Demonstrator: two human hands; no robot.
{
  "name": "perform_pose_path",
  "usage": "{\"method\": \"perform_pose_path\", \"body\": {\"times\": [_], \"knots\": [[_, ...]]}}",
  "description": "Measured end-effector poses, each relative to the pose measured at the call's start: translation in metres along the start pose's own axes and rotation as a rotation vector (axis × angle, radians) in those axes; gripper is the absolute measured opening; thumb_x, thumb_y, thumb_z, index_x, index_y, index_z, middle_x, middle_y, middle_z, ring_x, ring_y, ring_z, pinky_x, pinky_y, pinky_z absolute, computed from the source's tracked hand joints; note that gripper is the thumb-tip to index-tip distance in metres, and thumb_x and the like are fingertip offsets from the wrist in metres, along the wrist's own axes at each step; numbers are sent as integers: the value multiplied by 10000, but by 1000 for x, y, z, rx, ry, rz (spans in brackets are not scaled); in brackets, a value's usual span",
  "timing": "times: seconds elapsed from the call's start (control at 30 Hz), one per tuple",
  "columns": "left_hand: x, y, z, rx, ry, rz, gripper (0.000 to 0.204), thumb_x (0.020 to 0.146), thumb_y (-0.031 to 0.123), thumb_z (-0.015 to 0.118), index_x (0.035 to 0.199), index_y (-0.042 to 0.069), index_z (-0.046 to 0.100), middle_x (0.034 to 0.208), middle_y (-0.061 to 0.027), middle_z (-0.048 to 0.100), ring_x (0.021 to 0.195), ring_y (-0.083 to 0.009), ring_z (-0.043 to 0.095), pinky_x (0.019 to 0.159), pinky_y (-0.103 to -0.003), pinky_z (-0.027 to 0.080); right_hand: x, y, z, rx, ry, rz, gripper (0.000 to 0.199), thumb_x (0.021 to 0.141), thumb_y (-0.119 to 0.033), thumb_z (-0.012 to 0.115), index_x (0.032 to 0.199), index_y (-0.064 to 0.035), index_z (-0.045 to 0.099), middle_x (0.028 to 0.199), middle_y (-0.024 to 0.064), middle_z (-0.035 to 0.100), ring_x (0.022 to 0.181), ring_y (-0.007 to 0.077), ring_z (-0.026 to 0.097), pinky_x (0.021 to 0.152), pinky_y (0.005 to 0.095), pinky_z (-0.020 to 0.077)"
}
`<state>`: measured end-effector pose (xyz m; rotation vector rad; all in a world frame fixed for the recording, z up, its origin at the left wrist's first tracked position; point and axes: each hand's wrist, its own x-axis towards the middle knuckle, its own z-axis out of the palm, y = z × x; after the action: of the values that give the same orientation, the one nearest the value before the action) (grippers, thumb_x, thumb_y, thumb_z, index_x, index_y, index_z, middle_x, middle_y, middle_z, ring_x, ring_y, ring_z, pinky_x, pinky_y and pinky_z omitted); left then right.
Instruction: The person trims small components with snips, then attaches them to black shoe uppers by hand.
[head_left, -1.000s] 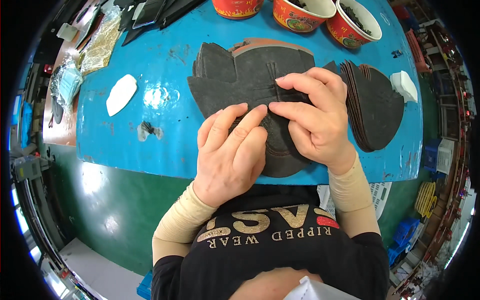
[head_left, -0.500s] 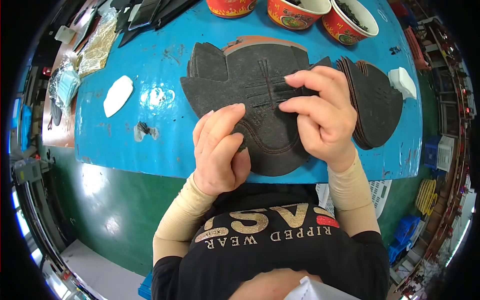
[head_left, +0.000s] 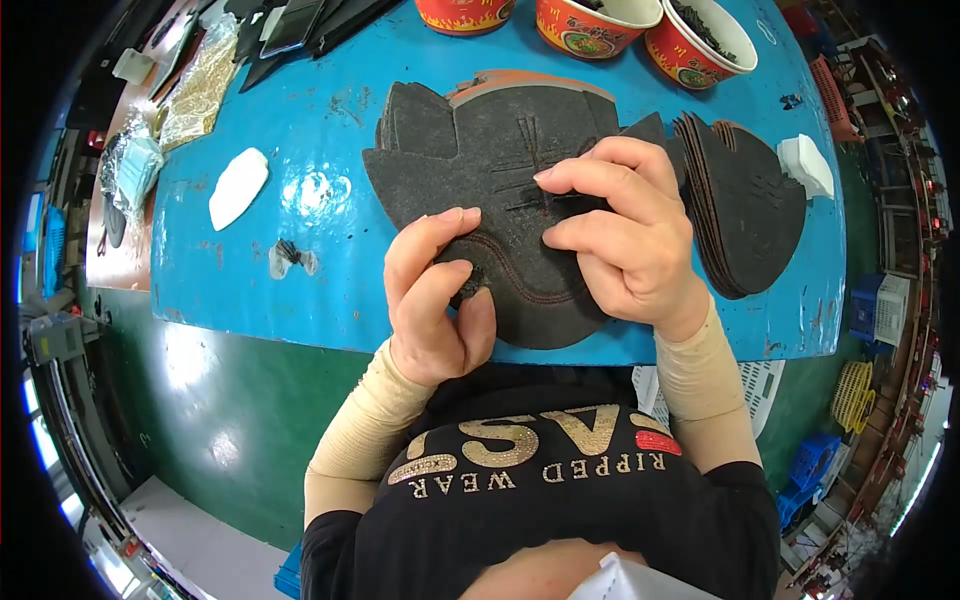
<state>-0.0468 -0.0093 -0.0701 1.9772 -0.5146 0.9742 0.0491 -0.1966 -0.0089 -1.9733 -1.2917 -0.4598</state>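
A stack of black leather-like cut pieces [head_left: 430, 170] lies on the blue table, its top piece showing a curved stitched seam and several short slits with thin strips. My left hand [head_left: 430, 300] is curled at the stack's near left side, with a small dark clump [head_left: 470, 286] held between thumb and fingers; its exact make-up is too small to tell. Over the right part of the top piece hovers or rests my right hand [head_left: 630, 235]. Its thumb and forefinger are apart beside the slits, with nothing visible between them.
A second stack of dark pieces [head_left: 755, 215] lies to the right, with a white block [head_left: 806, 166] beside it. Red paper bowls [head_left: 690, 50] stand at the far edge, some holding black scraps. Left lie a white oval piece [head_left: 238, 189] and a small scrap bundle [head_left: 291, 254].
My right hand has shifted left and slightly down across the top piece. My left fingers have spread a little, showing more of the dark clump.
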Motion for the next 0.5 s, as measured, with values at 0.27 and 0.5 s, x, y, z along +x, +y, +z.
{"method": "perform_pose_path", "body": {"times": [0.27,0.5], "knots": [[4,-1,1,49,-12,46,323,771,-24,569,1071,12,453,1176,-251,577,1084,-374,570,923,-484,437,1,2,5,-94,114,38,355,586,77,620,898,-79,689,1040,56,654,936,288,546,800,368,483],[14,7,0,210,-117,39,245,772,4,550,1008,28,487,1175,-207,640,1076,-373,574,932,-457,413,0,-1,3,-69,2,75,397,616,71,560,943,-87,721,1141,80,638,1019,307,519,880,382,443]]}}
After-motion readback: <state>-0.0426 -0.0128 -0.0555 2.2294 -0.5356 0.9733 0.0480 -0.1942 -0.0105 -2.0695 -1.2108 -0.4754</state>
